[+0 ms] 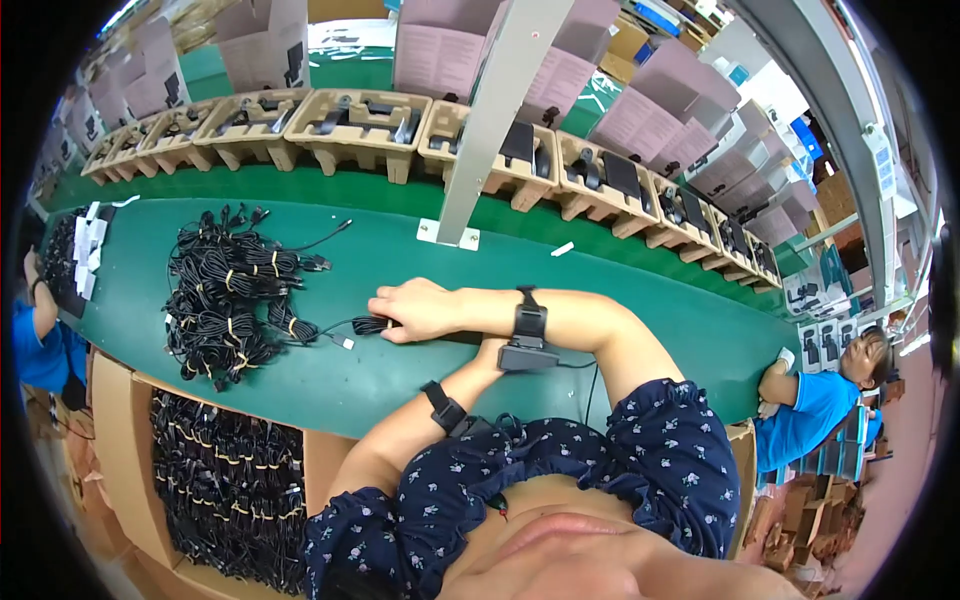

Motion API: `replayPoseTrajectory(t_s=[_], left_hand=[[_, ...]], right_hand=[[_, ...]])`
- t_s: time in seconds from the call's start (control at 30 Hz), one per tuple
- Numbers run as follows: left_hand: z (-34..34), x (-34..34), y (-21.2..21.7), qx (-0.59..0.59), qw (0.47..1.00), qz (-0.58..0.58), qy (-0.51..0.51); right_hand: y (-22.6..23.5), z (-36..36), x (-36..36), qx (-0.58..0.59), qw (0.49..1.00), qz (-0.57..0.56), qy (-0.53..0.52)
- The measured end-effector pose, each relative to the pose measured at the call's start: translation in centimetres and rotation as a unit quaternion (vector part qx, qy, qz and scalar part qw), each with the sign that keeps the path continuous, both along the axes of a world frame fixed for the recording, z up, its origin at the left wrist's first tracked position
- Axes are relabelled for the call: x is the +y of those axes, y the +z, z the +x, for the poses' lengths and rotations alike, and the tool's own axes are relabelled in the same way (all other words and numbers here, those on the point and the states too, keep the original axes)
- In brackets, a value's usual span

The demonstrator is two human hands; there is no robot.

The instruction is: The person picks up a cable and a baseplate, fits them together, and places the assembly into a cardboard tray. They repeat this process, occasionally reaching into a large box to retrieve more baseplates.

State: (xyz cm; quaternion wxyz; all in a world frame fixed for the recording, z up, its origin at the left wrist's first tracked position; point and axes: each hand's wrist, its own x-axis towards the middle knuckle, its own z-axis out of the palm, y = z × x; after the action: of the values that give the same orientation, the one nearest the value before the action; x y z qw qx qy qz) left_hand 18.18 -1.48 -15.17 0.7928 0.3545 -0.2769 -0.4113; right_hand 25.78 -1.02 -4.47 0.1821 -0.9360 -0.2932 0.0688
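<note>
My right hand (420, 310) reaches leftward across the green table and is closed on a coiled bundle of black cable (371, 325). A thin strand with a small white tag (345, 342) runs from the bundle toward a large heap of tied black cables (225, 290) on the left. My left wrist (490, 362) passes under my right forearm, and the fingers of my left hand are hidden there. Both wrists wear black straps with small devices.
A carton (112, 445) packed with banded cables stands below the table's front edge. Pulp trays (352, 135) with black parts line the back, behind a metal post (490, 130). Co-workers in blue sit at far left and at right (815, 410).
</note>
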Motion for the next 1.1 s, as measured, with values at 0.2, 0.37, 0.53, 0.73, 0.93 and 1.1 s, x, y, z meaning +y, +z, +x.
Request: replayPoseTrajectory(t_s=[0.2, 0.37, 0.53, 0.73, 0.93, 1.1], left_hand=[[0.4, 0.0, 3.8, -0.117, 0.965, 0.226, 0.066], [0.3, 1.2, 5.8, -0.239, 0.940, 0.202, 0.137], [1.8, 2.2, 9.6, -0.493, 0.705, 0.153, 0.487], [2.6, 2.3, 6.7, -0.453, 0.791, 0.280, 0.302], [1.1, 1.3, 5.6, -0.235, 0.952, 0.104, 0.165], [0.8, 1.4, 7.2, 0.128, 0.989, 0.067, -0.037]], right_hand=[[2.8, -3.8, -5.4, -0.036, 0.997, 0.024, -0.057], [4.0, -7.2, -10.8, -0.140, 0.943, -0.206, -0.221], [4.6, -11.2, -14.1, -0.123, 0.946, -0.203, -0.221], [8.4, -13.7, -14.5, -0.136, 0.930, -0.023, -0.342], [5.1, -14.0, -13.1, 0.051, 0.864, 0.351, -0.359], [2.8, -13.5, -11.2, -0.158, 0.917, 0.104, -0.351]])
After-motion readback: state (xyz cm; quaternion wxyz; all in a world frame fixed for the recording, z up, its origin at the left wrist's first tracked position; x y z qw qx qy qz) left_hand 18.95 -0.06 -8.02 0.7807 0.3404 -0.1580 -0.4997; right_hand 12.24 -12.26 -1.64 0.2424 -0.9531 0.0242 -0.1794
